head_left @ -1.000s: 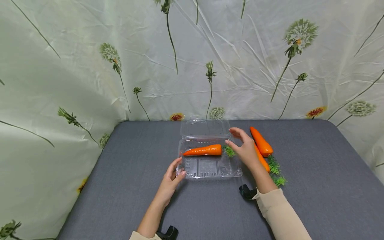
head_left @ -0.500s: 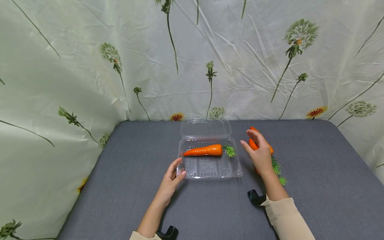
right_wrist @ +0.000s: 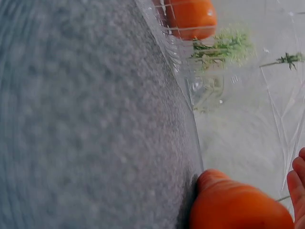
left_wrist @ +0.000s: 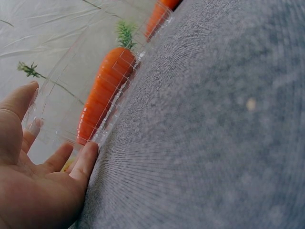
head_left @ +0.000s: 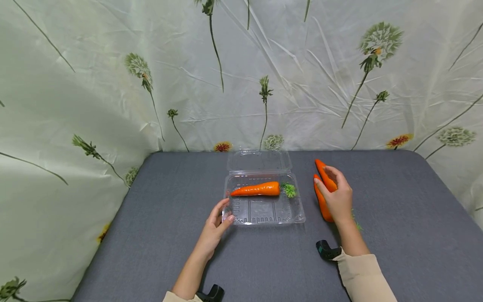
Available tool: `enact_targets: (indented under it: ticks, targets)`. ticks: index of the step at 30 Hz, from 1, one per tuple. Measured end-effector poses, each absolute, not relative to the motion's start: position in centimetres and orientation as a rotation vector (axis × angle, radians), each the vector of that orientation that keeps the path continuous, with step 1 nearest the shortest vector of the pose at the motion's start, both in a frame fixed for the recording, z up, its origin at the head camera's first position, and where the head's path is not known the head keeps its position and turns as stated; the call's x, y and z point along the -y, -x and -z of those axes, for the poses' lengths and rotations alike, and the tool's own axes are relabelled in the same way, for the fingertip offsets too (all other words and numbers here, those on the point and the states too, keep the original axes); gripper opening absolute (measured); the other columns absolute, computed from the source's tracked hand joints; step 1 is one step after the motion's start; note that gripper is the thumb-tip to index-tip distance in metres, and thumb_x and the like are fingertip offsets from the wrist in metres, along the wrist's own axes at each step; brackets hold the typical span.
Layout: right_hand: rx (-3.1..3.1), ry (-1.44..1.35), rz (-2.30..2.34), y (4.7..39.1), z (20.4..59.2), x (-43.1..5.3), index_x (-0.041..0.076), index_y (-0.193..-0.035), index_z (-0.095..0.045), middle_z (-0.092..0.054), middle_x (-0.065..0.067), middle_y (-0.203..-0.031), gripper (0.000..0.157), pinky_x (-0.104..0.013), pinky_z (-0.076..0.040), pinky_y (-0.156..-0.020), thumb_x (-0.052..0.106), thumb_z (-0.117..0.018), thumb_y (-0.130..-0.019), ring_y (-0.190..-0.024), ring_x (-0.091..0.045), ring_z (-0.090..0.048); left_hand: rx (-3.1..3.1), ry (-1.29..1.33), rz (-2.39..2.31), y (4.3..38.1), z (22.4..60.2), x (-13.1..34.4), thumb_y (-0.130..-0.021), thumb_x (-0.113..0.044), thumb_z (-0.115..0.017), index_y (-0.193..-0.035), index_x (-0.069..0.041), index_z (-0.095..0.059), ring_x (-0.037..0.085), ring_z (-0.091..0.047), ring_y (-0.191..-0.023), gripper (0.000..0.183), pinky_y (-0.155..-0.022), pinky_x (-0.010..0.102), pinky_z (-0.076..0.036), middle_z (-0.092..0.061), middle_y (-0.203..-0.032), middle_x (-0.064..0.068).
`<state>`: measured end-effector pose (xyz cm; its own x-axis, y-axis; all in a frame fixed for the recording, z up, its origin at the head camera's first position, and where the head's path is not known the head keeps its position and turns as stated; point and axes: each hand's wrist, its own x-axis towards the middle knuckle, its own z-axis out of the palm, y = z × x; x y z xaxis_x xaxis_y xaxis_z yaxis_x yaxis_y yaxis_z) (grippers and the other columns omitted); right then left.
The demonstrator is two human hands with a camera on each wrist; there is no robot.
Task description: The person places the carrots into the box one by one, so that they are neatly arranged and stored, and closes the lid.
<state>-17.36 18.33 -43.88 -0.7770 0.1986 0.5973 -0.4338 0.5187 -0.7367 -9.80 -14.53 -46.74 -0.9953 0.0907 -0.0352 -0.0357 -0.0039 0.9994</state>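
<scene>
A clear plastic clamshell box (head_left: 264,212) lies on the table with its lid (head_left: 258,161) raised at the back. Inside rests one orange carrot (head_left: 256,189), its green leafy top (head_left: 289,190) pointing right. My left hand (head_left: 212,235) holds the box by its front left corner, thumb and fingers spread around the edge. To the right of the box lie two more carrots, a left one (head_left: 322,205) and a right one (head_left: 325,174). My right hand (head_left: 338,199) hovers over them with fingers bent and apart, hiding parts of both and most of their leaves.
A grey cloth-covered table (head_left: 162,201) extends around the box. Behind it hangs a pale curtain (head_left: 241,84) printed with flowers. Black wrist devices, one of them the right wrist camera (head_left: 327,251), stick out below each hand.
My right hand has moved right, from beside the leafy top in the box to above the two loose carrots. The left hand, the box and its carrot have kept their places.
</scene>
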Motion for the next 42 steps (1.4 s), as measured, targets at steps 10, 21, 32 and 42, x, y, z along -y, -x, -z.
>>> enact_targets:
  ticks: [10, 21, 32, 42]
  targets:
    - [2.133, -0.128, -1.213, 17.3, 44.7, -19.8, -0.006, -0.112, -0.054, -0.057, -0.018, -0.109, 0.044, -0.017, -0.033, -0.087, -0.002, -0.072, -0.072, -0.102, -0.030, -0.051, -2.158, -0.068, -2.155, 9.8, 46.8, 14.5, -0.086, -0.020, -0.061, -0.136, -0.016, -0.035, 0.030, -0.042, -0.115, 0.056, -0.090, 0.039, -0.035, -0.031, -0.139, 0.011]
    - [2.224, 0.062, -1.195, 17.0, 45.5, -21.7, -0.004, -0.116, -0.052, -0.057, -0.018, -0.111, 0.045, -0.034, -0.038, -0.089, 0.004, -0.071, -0.076, -0.104, -0.033, -0.052, -2.148, -0.087, -2.170, 9.8, 46.6, 14.6, -0.088, -0.015, -0.059, -0.136, -0.014, -0.034, 0.033, -0.042, -0.114, 0.055, -0.088, 0.034, -0.035, -0.029, -0.140, 0.014]
    - [2.401, 0.260, -1.273, 16.9, 45.9, -22.5, -0.002, -0.119, -0.050, -0.054, -0.021, -0.114, 0.046, -0.045, -0.035, -0.087, 0.016, -0.068, -0.081, -0.104, -0.034, -0.050, -2.147, -0.060, -2.154, 10.0, 46.8, 14.6, -0.087, -0.019, -0.061, -0.136, -0.016, -0.035, 0.031, -0.042, -0.116, 0.056, -0.089, 0.038, -0.035, -0.031, -0.139, 0.011]
    - [2.510, 0.366, -1.288, 16.9, 46.2, -22.8, 0.001, -0.123, -0.047, -0.057, -0.022, -0.106, 0.047, -0.031, -0.037, -0.072, 0.022, -0.064, -0.084, -0.089, -0.027, -0.053, -2.143, -0.064, -2.164, 9.8, 46.8, 14.6, -0.087, -0.018, -0.061, -0.136, -0.015, -0.035, 0.030, -0.042, -0.115, 0.056, -0.089, 0.037, -0.035, -0.031, -0.139, 0.011]
